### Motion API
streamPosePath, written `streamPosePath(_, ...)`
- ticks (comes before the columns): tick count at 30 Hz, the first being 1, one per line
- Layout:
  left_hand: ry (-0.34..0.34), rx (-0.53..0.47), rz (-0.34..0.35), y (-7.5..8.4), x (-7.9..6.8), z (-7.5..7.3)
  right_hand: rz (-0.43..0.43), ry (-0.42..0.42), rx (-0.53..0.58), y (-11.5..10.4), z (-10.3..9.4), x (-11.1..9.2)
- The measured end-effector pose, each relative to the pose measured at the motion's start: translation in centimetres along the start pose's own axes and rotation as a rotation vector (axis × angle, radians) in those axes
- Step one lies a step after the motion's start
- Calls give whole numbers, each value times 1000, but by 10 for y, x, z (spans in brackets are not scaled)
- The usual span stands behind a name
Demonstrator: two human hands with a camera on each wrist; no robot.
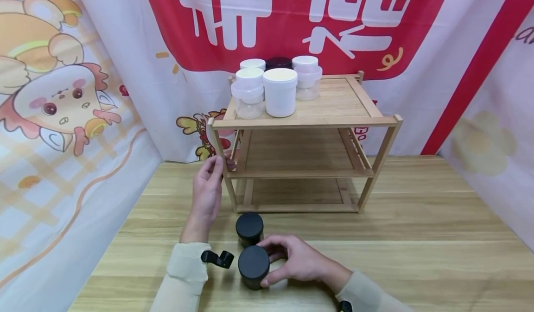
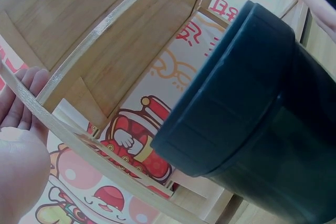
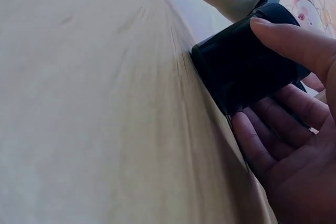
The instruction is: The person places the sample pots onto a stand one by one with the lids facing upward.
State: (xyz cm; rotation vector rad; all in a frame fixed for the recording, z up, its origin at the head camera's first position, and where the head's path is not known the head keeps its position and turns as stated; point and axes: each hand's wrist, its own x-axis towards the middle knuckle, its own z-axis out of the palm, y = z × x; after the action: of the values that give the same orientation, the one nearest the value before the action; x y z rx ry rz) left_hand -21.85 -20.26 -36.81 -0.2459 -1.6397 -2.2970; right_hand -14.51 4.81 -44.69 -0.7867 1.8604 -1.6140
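Observation:
My left hand (image 1: 208, 182) grips the left front post of a wooden shelf rack (image 1: 304, 123), its fingers (image 2: 34, 90) curled round the wood in the left wrist view. With thumb and fingers, my right hand (image 1: 298, 260) holds a black lidded jar (image 1: 253, 263) low over the table. The right wrist view shows the side of this jar (image 3: 247, 59) between thumb and fingers. Just behind it, in front of the rack, stands a second black jar (image 1: 249, 228). A dark lidded jar (image 2: 247, 108) fills much of the left wrist view.
On the rack's top shelf stand a white tub (image 1: 280, 92), several white-lidded clear jars (image 1: 248, 103) and a dark-lidded jar (image 1: 278, 63) at the back. Wood-grain table (image 1: 421, 238) extends right of the rack. A printed curtain (image 1: 267, 24) hangs close behind.

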Motion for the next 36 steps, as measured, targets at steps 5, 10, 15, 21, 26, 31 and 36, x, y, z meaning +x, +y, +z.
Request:
streamPosePath(5, -4, -4, -1, 0, 0, 0, 7, 10, -1, -8, -2, -4)
streamPosePath(10, -8, -6, 4, 0, 0, 0, -20, 24, -31, -18, -10, -8)
streamPosePath(15, -9, -10, 9, 0, 0, 0, -102, 35, -86, -29, -21, -11)
streamPosePath(21, -6, -9, 4, 0, -1, 0, -165, 87, -124, -42, -36, -18)
streamPosePath(26, -5, -1, -1, 0, -1, 0, -197, 146, -147, -52, -46, -23)
streamPosePath(31, -5, 3, -3, 1, -2, 0, -205, 187, -156, -58, -53, -26)
streamPosePath(36, -7, 3, 7, 0, -1, 1, -159, 234, -185, -64, -59, -30)
